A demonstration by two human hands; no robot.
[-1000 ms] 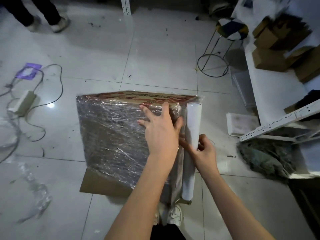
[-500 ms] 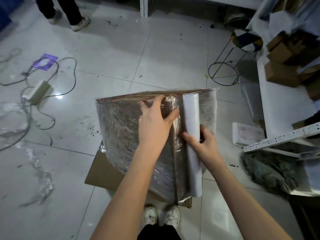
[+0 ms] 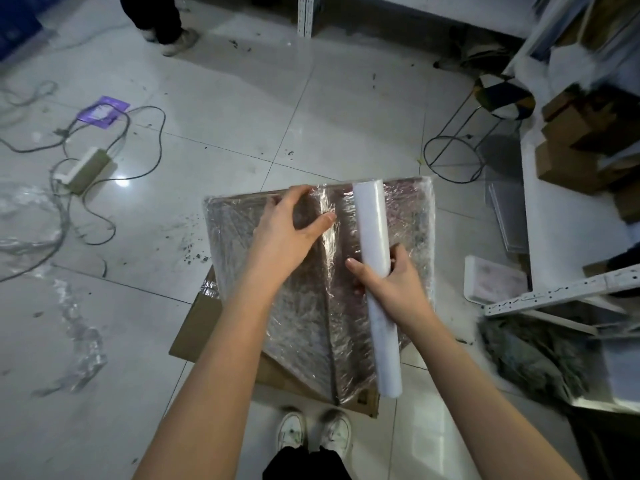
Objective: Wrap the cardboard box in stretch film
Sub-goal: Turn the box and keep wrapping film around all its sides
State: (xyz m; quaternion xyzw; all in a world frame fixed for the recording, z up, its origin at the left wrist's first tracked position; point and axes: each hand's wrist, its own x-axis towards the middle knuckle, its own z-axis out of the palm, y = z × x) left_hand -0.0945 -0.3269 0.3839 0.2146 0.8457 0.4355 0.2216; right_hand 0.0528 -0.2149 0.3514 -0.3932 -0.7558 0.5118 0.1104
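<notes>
A cardboard box [image 3: 277, 306], already covered in wrinkled stretch film [image 3: 412, 216], is standing tilted on the tiled floor [image 3: 242, 109] just in front of the person's white shoes [image 3: 313, 433], its lower edge sitting on a flat sheet of cardboard [image 3: 194, 330]. The left hand [image 3: 287, 233] is pressing on the film near the box's upper edge, fingers [image 3: 294, 197] curling over that edge and thumb spread out along the plastic. The right hand [image 3: 391, 275] is gripping the white roll of film [image 3: 375, 271] at its middle, fingers wrapping round it, and is holding the roll lengthwise against the box face, just beside the left hand.

Loose scraps of clear film [image 3: 76, 337] are lying on the floor to the left, near a power strip [image 3: 86, 169] with tangled cables [image 3: 152, 140] and a purple sheet [image 3: 102, 110]. Another person's legs [image 3: 159, 19] are showing at the top edge. To the right, a wire-frame stool [image 3: 485, 109] is standing beside white shelving [image 3: 561, 216] stacked with small brown cartons [image 3: 575, 147], and a white tray [image 3: 495, 282] is lying on the floor under a perforated metal rail [image 3: 561, 292].
</notes>
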